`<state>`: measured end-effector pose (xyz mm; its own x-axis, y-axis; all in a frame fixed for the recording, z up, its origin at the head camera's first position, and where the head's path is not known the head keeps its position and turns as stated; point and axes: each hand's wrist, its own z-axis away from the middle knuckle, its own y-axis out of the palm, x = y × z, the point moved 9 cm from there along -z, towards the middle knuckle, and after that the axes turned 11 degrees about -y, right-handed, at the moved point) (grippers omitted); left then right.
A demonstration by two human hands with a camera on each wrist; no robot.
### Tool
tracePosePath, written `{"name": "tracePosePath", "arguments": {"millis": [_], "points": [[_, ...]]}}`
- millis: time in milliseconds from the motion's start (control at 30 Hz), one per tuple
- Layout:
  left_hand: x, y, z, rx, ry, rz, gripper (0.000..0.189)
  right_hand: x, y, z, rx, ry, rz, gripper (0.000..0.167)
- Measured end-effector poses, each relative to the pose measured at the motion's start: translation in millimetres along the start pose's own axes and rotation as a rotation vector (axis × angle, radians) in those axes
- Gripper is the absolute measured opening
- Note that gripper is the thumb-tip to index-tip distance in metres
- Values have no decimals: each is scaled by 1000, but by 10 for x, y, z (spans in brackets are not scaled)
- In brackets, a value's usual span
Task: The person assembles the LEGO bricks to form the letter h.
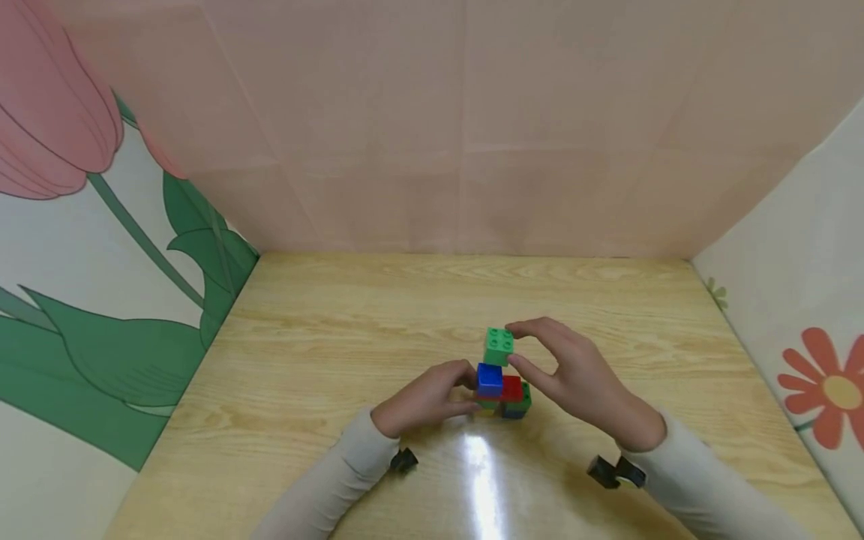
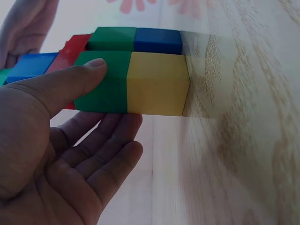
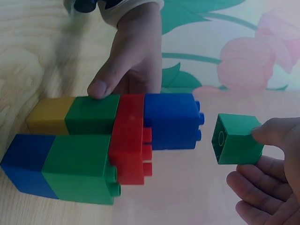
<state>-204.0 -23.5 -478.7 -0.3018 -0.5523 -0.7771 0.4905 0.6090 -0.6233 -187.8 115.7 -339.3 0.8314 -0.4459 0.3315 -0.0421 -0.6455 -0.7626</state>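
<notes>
My right hand [image 1: 583, 379] pinches a small green toy brick [image 3: 239, 140] between thumb and fingers. That brick hangs just above the upper blue brick [image 3: 168, 122], with a gap showing between them. The blue brick tops a stack, seated on a long red brick [image 3: 127, 140]. Beneath the red brick are two columns: a green brick [image 2: 103, 82] over a yellow brick [image 2: 159, 84], and a green brick [image 3: 77, 166] over a blue brick [image 3: 28, 161]. My left hand [image 1: 432, 397] holds the stack, thumb on the green brick above the yellow one, fingers around the far side.
The stack stands on a wood-grain table [image 1: 324, 330]. A pinkish covering [image 1: 466, 150] rises behind the table. Flower-printed panels flank it, with tulips [image 1: 54, 112] at the left and a red flower [image 1: 826, 390] at the right.
</notes>
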Motion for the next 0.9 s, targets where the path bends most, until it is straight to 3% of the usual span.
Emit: {"name": "tracePosePath", "arguments": {"millis": [533, 900], "points": [[-43, -20, 7, -16, 41, -26, 26, 121, 91, 53, 27, -43, -53, 41], [-6, -7, 13, -3, 6, -28, 26, 107, 159, 76, 52, -32, -78, 40]]}}
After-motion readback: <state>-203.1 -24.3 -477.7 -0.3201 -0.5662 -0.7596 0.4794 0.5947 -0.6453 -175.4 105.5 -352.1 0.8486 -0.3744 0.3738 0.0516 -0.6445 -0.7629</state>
